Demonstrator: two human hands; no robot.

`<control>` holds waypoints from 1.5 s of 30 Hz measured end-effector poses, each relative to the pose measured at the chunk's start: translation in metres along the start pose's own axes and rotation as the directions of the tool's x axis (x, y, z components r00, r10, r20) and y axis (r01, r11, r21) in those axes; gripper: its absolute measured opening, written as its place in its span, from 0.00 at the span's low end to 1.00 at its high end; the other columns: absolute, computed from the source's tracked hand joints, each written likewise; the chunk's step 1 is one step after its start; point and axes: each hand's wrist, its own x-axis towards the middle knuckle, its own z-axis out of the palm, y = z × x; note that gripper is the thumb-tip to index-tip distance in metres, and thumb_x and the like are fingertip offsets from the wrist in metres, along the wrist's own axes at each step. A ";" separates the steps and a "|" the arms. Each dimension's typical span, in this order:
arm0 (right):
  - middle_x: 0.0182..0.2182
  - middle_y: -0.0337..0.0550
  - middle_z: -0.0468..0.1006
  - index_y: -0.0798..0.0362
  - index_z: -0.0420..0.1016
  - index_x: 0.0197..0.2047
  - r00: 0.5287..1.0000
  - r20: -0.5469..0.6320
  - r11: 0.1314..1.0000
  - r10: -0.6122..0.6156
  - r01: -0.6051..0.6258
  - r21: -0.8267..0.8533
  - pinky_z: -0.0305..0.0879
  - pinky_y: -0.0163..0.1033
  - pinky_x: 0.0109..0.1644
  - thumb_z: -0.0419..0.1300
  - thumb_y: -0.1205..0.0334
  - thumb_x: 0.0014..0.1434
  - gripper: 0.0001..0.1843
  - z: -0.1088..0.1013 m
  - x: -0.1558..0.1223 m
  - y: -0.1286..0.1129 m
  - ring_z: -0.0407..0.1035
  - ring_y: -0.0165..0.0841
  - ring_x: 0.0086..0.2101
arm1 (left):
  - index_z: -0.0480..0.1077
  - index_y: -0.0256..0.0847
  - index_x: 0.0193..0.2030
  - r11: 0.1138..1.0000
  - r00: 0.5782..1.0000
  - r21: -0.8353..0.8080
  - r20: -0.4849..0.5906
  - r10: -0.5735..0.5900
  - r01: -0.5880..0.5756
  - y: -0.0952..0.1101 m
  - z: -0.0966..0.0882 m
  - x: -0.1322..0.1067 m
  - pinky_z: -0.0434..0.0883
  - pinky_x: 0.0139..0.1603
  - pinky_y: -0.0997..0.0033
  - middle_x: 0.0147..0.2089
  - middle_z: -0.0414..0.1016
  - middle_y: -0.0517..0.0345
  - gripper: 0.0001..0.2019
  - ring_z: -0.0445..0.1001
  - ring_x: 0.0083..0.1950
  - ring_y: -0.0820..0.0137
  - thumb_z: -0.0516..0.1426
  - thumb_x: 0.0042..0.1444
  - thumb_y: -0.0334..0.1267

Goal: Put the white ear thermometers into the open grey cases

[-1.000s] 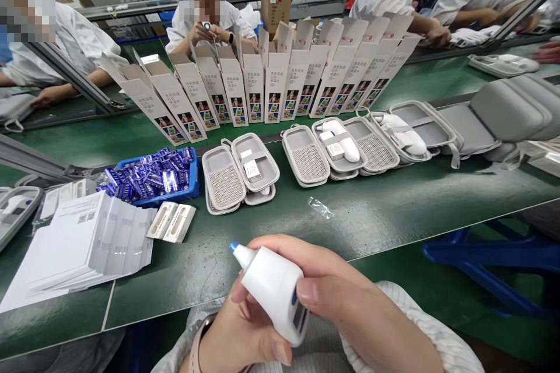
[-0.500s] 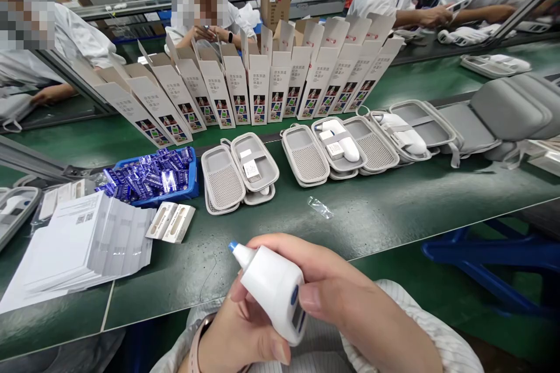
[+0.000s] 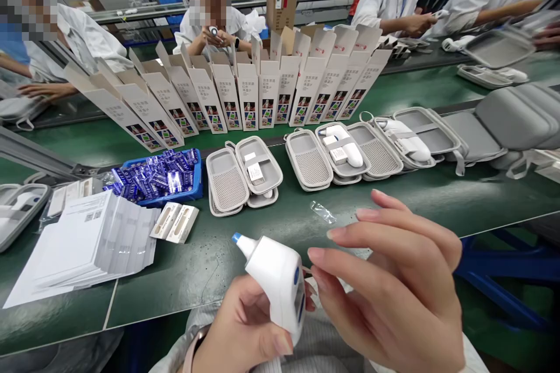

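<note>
Infrared thermometer (image 3: 275,273) rests in my left hand (image 3: 240,326), low in front of me and just over the near edge of the green workbench (image 3: 196,282). Its glossy white plastic body tapers to a blue-tipped nozzle pointing up and to the left. A small dark display window shows on the side facing right. My left fingers curl under the body and press it into my palm, though how far they wrap behind it is hard to make out from here. A pale strap circles my left wrist.

My right hand (image 3: 389,285) is raised beside the thermometer, palm turned toward it, with the fingers (image 3: 385,239) spread and gently curved. The nearest fingertip looks just apart from the white plastic. A scrap of clear plastic film (image 3: 322,212) lies on the bench near those fingertips.

Farther along the bench are open grey zip cases (image 3: 258,172) with mesh-textured lids, and one holds a white thermometer (image 3: 345,145). To the left are a blue tray (image 3: 195,183) of blue-wrapped packs and a fanned stack of white leaflets (image 3: 83,250). A row of open white cartons (image 3: 247,96) stands behind.
</note>
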 end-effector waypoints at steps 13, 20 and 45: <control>0.34 0.42 0.76 0.47 0.79 0.37 0.999 -0.046 0.999 0.003 -0.005 -0.052 0.67 0.54 0.59 0.61 0.75 0.53 0.13 0.005 -0.007 -0.005 0.65 0.38 0.40 | 0.81 0.43 0.44 0.999 1.000 -0.037 0.018 0.015 -0.014 0.002 0.007 0.004 0.69 0.51 0.64 0.38 0.81 0.53 0.16 0.78 0.44 0.62 0.70 0.50 0.46; 0.39 0.42 0.74 0.49 0.73 0.32 1.000 -0.001 0.995 0.018 -0.018 0.097 0.63 0.59 0.60 0.57 0.72 0.52 0.08 0.004 -0.007 0.001 0.66 0.40 0.45 | 0.80 0.41 0.44 1.000 1.000 -0.023 -0.019 -0.008 0.007 0.000 0.007 0.002 0.69 0.48 0.68 0.39 0.79 0.54 0.18 0.76 0.42 0.65 0.71 0.48 0.47; 0.35 0.40 0.78 0.50 0.77 0.30 0.992 -0.126 0.998 0.000 -0.006 -0.055 0.70 0.54 0.58 0.63 0.73 0.56 0.08 0.011 -0.003 -0.002 0.68 0.37 0.41 | 0.80 0.40 0.42 0.999 0.999 -0.046 0.032 0.018 -0.016 -0.002 0.008 0.008 0.67 0.42 0.72 0.35 0.77 0.55 0.16 0.75 0.41 0.66 0.70 0.50 0.46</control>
